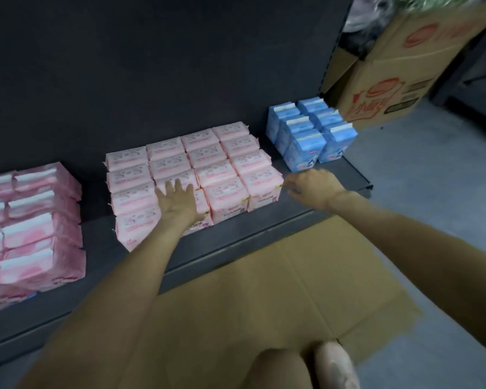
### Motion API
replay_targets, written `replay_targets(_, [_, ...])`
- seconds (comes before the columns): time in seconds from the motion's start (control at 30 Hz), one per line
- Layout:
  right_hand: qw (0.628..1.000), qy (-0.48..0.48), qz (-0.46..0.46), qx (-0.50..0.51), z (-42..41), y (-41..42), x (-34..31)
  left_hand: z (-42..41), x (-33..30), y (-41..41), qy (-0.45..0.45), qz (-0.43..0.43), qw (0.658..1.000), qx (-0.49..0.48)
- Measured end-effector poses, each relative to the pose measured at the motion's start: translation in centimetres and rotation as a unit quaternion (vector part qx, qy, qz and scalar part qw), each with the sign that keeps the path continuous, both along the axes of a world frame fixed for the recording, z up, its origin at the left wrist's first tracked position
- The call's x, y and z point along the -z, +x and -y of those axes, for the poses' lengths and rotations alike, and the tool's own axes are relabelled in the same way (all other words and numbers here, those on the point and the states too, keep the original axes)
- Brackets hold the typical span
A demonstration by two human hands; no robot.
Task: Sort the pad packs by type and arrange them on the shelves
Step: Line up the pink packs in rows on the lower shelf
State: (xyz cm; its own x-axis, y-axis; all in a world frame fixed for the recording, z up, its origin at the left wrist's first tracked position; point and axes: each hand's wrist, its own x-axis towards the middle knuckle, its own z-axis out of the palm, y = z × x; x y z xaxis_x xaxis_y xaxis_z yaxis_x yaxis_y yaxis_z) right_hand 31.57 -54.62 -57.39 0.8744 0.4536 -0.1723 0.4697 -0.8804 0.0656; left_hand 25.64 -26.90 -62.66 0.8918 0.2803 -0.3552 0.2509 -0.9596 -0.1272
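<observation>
A block of several pale pink pad packs [208,161] stands in rows at the middle of the dark shelf [306,203]. My left hand [177,199] lies flat with straight fingers on a front-row pack of that block. My right hand [310,182] hovers at the block's right front corner, fingers loosely bent near the corner pack; I cannot tell if it touches. Several blue pad packs [310,130] stand in two rows at the shelf's right end. Deeper pink and white pad packs [34,223] sit stacked at the left.
A flattened cardboard sheet [278,290] covers the grey floor in front of the shelf. An open cardboard box [404,71] with red print stands at the back right. My knee and a foot show at the bottom edge.
</observation>
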Motion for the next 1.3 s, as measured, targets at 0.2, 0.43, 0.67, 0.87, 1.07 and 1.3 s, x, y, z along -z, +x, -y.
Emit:
replay_targets(0.2, [0.994, 0.082, 0.028, 0.073, 10.9, 4.9, -0.9, 13.1, -3.2, 3.4, -0.318, 0.373, 0.871, 0.041])
replay_targets(0.43, [0.956, 0.275, 0.086, 0.052, 19.8, 16.1, 4.5, 24.9, 1.1, 14.5, -0.371, 0.327, 0.869, 0.019])
replay_targets(0.67, [0.940, 0.332, -0.040, 0.072, 19.2, 29.2, 6.8, 26.2, 3.3, 24.1, -0.353, 0.204, 0.906, -0.110])
replay_targets(0.87, [0.915, 0.366, -0.141, 0.093, 16.6, 32.7, 9.4, 27.1, 5.7, 26.1, -0.370, 0.234, 0.894, -0.097])
replay_targets(1.07, [0.919, 0.375, -0.099, 0.069, 14.7, 32.3, 10.7, 25.8, 6.0, 26.6, -0.336, 0.233, 0.908, -0.087])
replay_targets(1.3, [0.913, 0.392, -0.076, 0.083, 14.3, 32.4, 11.1, 25.3, 5.6, 26.5, -0.214, 0.227, 0.949, -0.037])
